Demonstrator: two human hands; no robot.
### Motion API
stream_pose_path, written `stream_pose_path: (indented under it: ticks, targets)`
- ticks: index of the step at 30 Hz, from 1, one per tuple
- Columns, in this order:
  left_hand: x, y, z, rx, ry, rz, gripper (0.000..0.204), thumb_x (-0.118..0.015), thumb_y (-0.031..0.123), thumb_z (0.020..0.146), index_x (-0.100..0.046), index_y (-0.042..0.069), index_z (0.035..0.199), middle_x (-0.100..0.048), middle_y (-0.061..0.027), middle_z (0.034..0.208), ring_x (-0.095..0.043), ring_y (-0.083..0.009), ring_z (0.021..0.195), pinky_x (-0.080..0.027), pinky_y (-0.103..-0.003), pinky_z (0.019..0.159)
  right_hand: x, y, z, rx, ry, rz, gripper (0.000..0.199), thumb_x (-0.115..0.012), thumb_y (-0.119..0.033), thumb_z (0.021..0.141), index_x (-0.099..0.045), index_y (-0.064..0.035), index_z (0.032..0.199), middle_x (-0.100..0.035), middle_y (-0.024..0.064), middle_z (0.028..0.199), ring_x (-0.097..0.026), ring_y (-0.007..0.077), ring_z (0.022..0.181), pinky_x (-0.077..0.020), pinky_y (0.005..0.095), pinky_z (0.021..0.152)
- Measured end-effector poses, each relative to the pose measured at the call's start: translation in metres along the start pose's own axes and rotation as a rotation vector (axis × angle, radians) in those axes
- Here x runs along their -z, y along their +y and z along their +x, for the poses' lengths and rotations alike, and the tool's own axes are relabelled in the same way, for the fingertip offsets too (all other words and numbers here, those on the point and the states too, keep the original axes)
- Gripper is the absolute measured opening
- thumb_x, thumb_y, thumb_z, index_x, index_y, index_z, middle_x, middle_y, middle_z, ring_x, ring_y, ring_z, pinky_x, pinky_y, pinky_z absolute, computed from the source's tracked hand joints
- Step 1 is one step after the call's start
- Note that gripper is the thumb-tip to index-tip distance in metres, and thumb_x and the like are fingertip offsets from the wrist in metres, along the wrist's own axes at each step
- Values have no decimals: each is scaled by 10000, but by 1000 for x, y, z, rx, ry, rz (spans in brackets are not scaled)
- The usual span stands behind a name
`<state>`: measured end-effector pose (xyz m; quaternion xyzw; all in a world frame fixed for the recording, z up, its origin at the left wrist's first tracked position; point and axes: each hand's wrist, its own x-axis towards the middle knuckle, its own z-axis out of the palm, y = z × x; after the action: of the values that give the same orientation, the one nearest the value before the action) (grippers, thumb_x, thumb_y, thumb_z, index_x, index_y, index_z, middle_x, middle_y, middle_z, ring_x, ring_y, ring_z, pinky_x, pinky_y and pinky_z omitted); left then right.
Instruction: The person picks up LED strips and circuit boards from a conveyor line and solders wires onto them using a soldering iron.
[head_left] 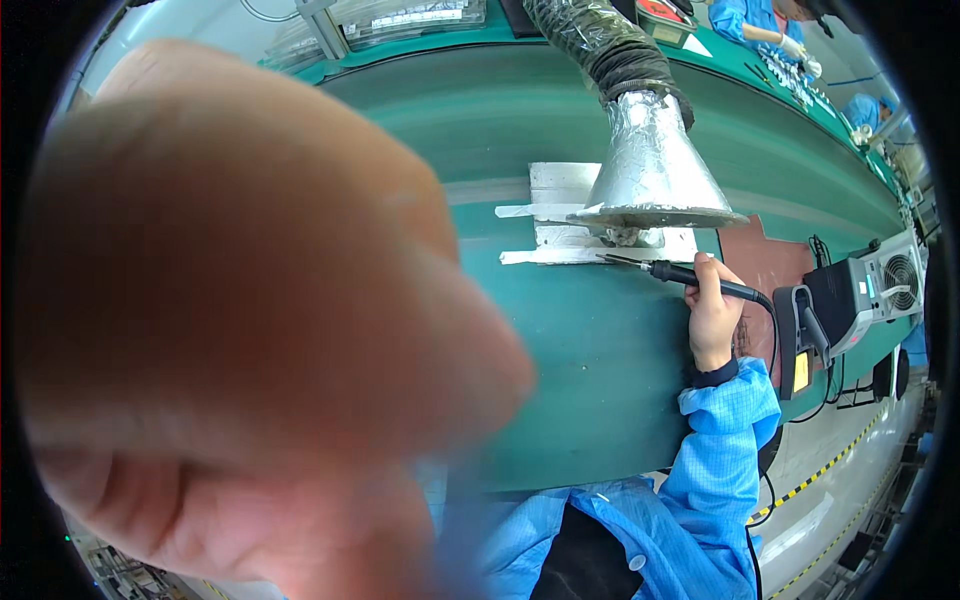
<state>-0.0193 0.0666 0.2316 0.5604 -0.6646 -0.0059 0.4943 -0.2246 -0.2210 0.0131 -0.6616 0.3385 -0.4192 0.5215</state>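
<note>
My left hand (pixel 250 320) is very close to the camera, large and out of focus, covering most of the left side of the view. Its fingers look curled; whatever they may hold is hidden. On the right, my right hand (pixel 712 310) grips a black soldering iron (pixel 675 273), its thin tip pointing left. That tip lies over the front edge of a white board (pixel 560 240) with strips of pale tape on it. Just above the board hangs a foil-covered fume extraction hood (pixel 655 165). Small pale material (pixel 625 237) shows under the hood's rim.
A ribbed duct (pixel 610 50) rises from the hood. Right of my hand are a brown mat (pixel 765 260), an iron stand (pixel 800 325) and a box-shaped unit with a fan (pixel 870 285). Clear boxes (pixel 410 18) sit at the back. A gloved co-worker (pixel 755 25) works far right.
</note>
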Motion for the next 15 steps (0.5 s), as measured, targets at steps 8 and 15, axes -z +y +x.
stream_pose_path:
  ticks: [8,15]
  targets:
    - [4,-10,0,-48,64,63,230,-625,325,876,-536,114,903,-498,-24,811,-513,-160,775,-402,-300,668,2,-3,1,30,-9,-4,327,-565,-190,939,-547,-45,646,-448,-41,572,-370,28,487,-260,190,439]
    - [17,-20,-14,-97,202,191,247,-621,340,880,-531,112,912,-495,-29,819,-506,-164,780,-400,-302,673,-3,-7,-6,-31,21,14,414,-571,-198,935,-460,-38,570,-417,-30,539,-368,53,493,-275,232,457]
